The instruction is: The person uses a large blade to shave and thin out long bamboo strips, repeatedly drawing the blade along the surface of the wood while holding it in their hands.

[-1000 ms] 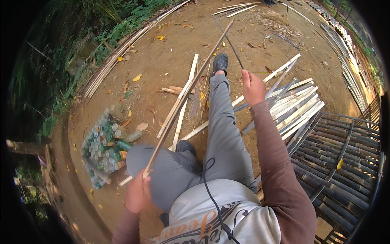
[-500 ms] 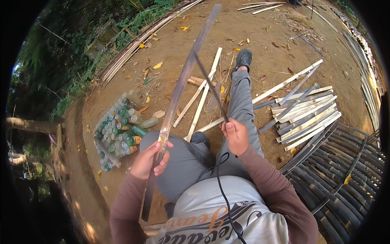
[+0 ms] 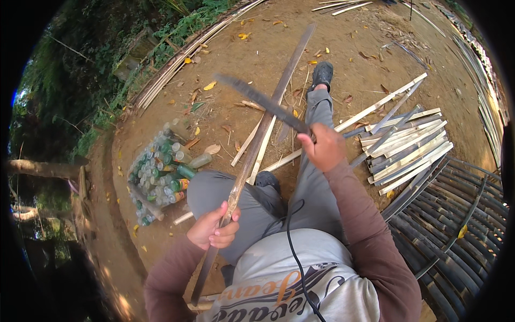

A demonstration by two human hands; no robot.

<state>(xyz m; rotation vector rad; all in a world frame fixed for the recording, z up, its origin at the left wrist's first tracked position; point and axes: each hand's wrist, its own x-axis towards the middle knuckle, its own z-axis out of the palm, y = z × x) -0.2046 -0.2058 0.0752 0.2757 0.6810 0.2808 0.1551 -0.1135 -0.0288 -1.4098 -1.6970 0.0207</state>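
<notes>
Blade (image 3: 263, 100) blurred by motion, its handle hidden inside the right grip (image 3: 323, 147), left sleeve (image 3: 167, 268) cut off below.

The head camera looks down at both hands (image 3: 208, 228).

Bottles (image 3: 161, 174) lie left of the held strip (image 3: 250, 152); a strip stack (image 3: 410, 153) lies right, beyond the near-right slatted bench (image 3: 432, 228).

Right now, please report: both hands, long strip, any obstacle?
Left hand grips long brown strip. Right hand grips dark blade. In view, blade crosses strip; left knee nearby.
</notes>
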